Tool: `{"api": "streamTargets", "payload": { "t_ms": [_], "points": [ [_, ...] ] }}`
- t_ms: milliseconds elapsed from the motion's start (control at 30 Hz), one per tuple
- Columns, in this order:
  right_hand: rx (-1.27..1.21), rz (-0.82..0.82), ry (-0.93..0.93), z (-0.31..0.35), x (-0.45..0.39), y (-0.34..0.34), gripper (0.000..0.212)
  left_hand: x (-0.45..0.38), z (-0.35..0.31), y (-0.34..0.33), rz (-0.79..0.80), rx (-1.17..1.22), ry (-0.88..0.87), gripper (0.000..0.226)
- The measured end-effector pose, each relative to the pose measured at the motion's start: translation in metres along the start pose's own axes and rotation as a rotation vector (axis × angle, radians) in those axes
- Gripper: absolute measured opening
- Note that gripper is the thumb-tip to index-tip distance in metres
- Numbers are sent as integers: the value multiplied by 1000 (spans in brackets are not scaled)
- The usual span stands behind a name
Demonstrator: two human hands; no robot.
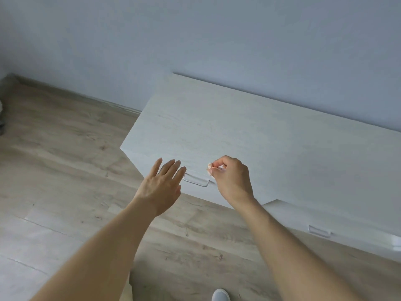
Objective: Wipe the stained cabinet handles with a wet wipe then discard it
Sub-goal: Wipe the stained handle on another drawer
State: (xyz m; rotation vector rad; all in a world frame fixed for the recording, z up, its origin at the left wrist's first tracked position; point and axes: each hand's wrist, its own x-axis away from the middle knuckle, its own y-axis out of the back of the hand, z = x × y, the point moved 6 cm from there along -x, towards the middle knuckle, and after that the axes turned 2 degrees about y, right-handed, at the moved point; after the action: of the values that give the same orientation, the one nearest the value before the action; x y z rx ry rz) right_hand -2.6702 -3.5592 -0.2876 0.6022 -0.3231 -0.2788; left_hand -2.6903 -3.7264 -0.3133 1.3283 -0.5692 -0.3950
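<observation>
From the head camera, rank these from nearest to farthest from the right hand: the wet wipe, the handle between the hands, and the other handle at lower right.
From the right hand:
1. Wet wipe, pinched in its fingers.
2. Handle between the hands, just left and below.
3. Second handle, far lower right.

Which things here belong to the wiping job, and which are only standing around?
For the job:
- wet wipe, pinched in the right hand
- near cabinet handle, between the hands
- second handle, lower right
- left hand, open beside the near handle

Not for the job:
- wooden floor
- wall
- white shoe at the bottom edge
</observation>
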Motion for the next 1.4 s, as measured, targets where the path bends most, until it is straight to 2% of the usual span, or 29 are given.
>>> {"api": "streamTargets", "payload": {
  "t_ms": [133, 233, 367, 467, 533, 667, 767, 900, 1100, 1400],
  "points": [
    [-4, -101, -108, -28, -6, -47, 7, -25, 22, -48, -209, -11, -145, 66],
    [-16, -191, -171, -59, -1, -82, 9, -28, 34, -90, -269, -35, -174, 70],
    [-40, -361, -205, -104, 3, -114, 7, -38, 44, -146, -351, -75, -109, 82],
    [-143, -530, -178, -143, -3, -131, 7, -59, 43, -192, -478, -96, -14, 91],
    [-235, -625, -144, -168, -8, -143, 6, -73, 40, -224, -584, -29, -22, 92],
    [-443, -701, -12, -210, -25, -171, 10, -108, 36, -275, -884, -8, -108, 80],
    [-531, -818, 140, -226, -35, -178, 13, -131, 32, -294, -1128, 7, -119, 80],
    [-640, -865, 359, -233, -44, -189, 18, -147, 26, -304, -1318, 109, -115, 81],
    [-643, -945, 453, -236, -66, -194, 16, -156, 23, -308, -1459, 144, -121, 80],
    [-682, -1066, 556, -240, -63, -212, 11, -160, 18, -313, -1518, 115, -55, 78]
  ]
}}
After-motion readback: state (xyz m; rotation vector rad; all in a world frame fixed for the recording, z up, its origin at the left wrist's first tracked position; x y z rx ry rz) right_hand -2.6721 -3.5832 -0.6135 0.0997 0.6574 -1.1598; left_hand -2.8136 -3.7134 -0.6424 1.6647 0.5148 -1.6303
